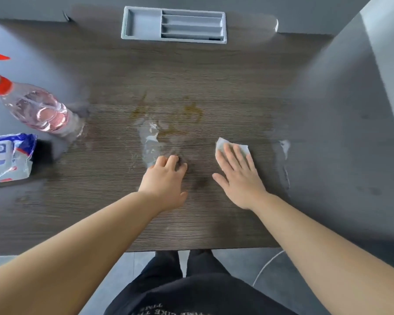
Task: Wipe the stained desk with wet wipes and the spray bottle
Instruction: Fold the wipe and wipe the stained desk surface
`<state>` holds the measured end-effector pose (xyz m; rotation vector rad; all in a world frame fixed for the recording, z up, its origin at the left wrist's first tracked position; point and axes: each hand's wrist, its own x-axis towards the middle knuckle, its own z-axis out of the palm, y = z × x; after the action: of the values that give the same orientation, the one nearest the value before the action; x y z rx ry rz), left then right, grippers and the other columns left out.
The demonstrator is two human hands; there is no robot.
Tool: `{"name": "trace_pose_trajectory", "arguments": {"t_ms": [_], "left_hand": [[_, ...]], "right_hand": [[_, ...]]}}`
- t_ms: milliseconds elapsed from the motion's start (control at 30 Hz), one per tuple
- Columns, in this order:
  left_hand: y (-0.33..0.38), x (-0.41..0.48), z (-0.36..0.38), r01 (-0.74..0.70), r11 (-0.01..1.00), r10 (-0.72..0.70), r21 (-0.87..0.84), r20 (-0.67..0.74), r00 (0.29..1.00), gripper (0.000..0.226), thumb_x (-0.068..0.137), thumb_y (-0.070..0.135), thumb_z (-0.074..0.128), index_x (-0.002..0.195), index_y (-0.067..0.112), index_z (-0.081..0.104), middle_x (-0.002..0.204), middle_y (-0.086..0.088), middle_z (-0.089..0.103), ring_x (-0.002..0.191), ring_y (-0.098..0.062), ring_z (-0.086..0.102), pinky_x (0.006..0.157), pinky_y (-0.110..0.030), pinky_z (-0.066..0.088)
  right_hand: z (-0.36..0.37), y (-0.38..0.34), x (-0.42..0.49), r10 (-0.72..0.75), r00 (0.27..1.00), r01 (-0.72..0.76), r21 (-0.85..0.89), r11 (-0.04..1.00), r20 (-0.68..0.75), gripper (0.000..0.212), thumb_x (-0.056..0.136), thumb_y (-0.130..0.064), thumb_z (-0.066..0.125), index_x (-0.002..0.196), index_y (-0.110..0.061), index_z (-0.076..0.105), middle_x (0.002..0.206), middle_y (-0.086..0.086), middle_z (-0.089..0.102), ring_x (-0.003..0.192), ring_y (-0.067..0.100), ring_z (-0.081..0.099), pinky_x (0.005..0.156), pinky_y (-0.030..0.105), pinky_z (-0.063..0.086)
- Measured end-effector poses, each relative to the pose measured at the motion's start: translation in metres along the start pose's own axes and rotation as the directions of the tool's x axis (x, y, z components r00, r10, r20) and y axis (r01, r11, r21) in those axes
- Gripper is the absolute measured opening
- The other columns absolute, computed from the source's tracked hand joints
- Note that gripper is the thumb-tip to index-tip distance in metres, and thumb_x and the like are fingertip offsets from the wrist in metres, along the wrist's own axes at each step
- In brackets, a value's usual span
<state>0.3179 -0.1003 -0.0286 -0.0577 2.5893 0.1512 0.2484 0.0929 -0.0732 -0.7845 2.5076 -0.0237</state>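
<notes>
A dark wood-grain desk [191,71] carries brownish stains [192,111] and a wet glossy patch [151,142] near its middle. My right hand [238,176] lies flat, fingers spread, pressing a white wet wipe [221,144] onto the desk right of the stains. My left hand [166,180] rests on the desk with fingers curled, fingertips at the lower edge of the wet patch, holding nothing. A clear spray bottle [43,111] with pink liquid and a red-and-white head stands at the left. The wet wipes pack [8,156] lies in front of it at the left edge.
A grey organiser tray [143,23] with slots is set into the desk's far edge. Grey partitions flank the desk on the left [21,64] and right [350,133]. A second wet streak [284,148] shines by the right partition. My legs show below the near edge.
</notes>
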Motion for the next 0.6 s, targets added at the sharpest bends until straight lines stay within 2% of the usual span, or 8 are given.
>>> {"name": "trace_pose_trajectory", "arguments": {"t_ms": [67,133,233,300,367,467,533,600], "left_hand": [[0.001,0.000,0.003,0.002,1.000,-0.003,0.029,0.013,1.000,0.075,0.085,0.055,0.050,0.145,0.022,0.019,0.151,-0.006,0.015,0.134,-0.028,0.020,0.101,-0.037,0.036],[0.001,-0.001,0.005,0.006,0.999,-0.007,0.032,0.012,1.000,0.079,0.083,0.057,0.051,0.146,0.023,0.018,0.152,-0.007,0.013,0.136,-0.028,0.017,0.104,-0.038,0.034],[0.004,-0.003,0.007,0.035,0.999,-0.035,0.013,0.002,0.999,0.080,0.082,0.057,0.053,0.146,0.022,0.018,0.152,-0.007,0.013,0.137,-0.028,0.016,0.106,-0.038,0.032],[0.005,-0.002,0.007,0.038,0.999,-0.038,0.005,-0.004,0.999,0.081,0.081,0.057,0.054,0.146,0.022,0.019,0.152,-0.006,0.013,0.137,-0.028,0.016,0.106,-0.038,0.031],[0.005,-0.002,0.007,0.042,0.999,-0.042,-0.008,-0.019,0.999,0.082,0.080,0.057,0.055,0.145,0.022,0.020,0.152,-0.006,0.014,0.137,-0.028,0.016,0.107,-0.038,0.031],[0.004,-0.002,0.007,0.044,0.998,-0.045,-0.039,-0.026,0.999,0.080,0.080,0.055,0.056,0.145,0.023,0.022,0.152,-0.004,0.015,0.136,-0.027,0.017,0.105,-0.038,0.033],[0.003,-0.003,0.007,0.041,0.998,-0.042,-0.039,-0.026,0.999,0.078,0.080,0.055,0.055,0.144,0.024,0.023,0.151,-0.003,0.016,0.135,-0.027,0.019,0.102,-0.038,0.036],[0.003,-0.003,0.007,0.041,0.999,-0.042,-0.031,-0.034,0.999,0.075,0.080,0.055,0.055,0.142,0.024,0.025,0.149,-0.003,0.019,0.132,-0.027,0.022,0.097,-0.037,0.041]], "right_hand": [[-0.005,0.034,-0.005,0.047,0.999,-0.047,-0.042,0.998,-0.019,0.067,0.089,-0.062,-0.003,0.144,-0.026,-0.021,0.155,-0.003,-0.026,0.138,0.013,-0.030,0.114,0.038,-0.017],[-0.019,0.050,0.013,0.209,0.978,-0.208,0.025,0.978,-0.009,0.065,0.096,-0.056,0.007,0.149,-0.022,-0.012,0.156,0.001,-0.023,0.142,0.018,-0.024,0.116,0.041,-0.014],[-0.033,0.030,0.056,0.330,0.944,-0.327,0.088,0.941,-0.024,0.067,0.097,-0.055,0.009,0.150,-0.019,-0.010,0.156,0.006,-0.021,0.143,0.027,-0.022,0.115,0.048,-0.012],[-0.034,0.002,0.069,0.248,0.968,-0.246,0.081,0.966,-0.025,0.068,0.097,-0.056,0.008,0.150,-0.018,-0.012,0.156,0.007,-0.023,0.142,0.028,-0.024,0.115,0.050,-0.013],[-0.024,-0.017,0.057,0.055,0.998,-0.054,0.035,0.998,-0.026,0.067,0.096,-0.056,0.009,0.149,-0.020,-0.013,0.155,0.005,-0.025,0.141,0.026,-0.026,0.115,0.048,-0.014],[-0.010,0.000,0.020,-0.235,0.972,0.236,-0.083,0.968,0.017,0.069,0.091,-0.062,0.000,0.148,-0.026,-0.015,0.152,-0.004,-0.028,0.141,0.019,-0.026,0.114,0.040,-0.018],[-0.014,0.031,0.011,-0.230,0.973,0.227,-0.101,0.969,-0.010,0.076,0.083,-0.067,-0.010,0.149,-0.028,-0.011,0.151,-0.009,-0.027,0.143,0.016,-0.021,0.113,0.036,-0.018],[-0.025,0.052,0.024,-0.045,0.998,0.044,-0.011,0.999,-0.045,0.065,0.094,-0.056,0.003,0.151,-0.025,-0.002,0.156,-0.004,-0.018,0.145,0.018,-0.014,0.116,0.037,-0.011]]}}
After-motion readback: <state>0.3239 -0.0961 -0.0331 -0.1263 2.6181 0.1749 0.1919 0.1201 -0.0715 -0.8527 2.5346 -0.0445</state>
